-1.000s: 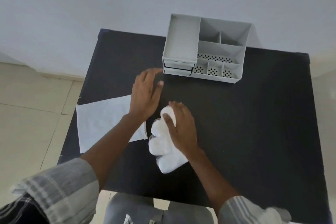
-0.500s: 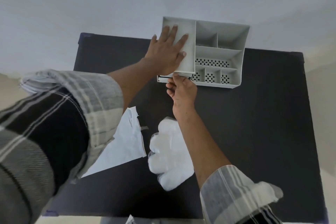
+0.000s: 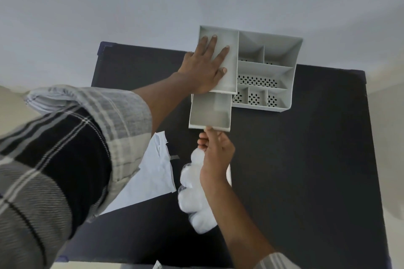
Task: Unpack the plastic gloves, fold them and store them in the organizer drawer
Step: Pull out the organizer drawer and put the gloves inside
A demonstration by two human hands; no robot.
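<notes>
A grey organizer (image 3: 284, 76) stands at the far side of the black table (image 3: 306, 159). My left hand (image 3: 205, 67) lies flat, fingers spread, on the organizer's top left panel. The drawer (image 3: 211, 113) under that panel is pulled out towards me and looks empty. My right hand (image 3: 215, 150) pinches the drawer's front edge. A folded bundle of white plastic gloves (image 3: 192, 199) lies on the table just below my right hand, partly hidden by my wrist.
A flat white wrapper (image 3: 150, 177) lies on the table left of the gloves, partly under my left sleeve. The organizer's right side has several small perforated compartments (image 3: 255, 98). A pale wall rises behind the table.
My left hand went from the table onto the organizer's top. My right hand left the gloves, took the drawer front and pulled the drawer out towards me.
</notes>
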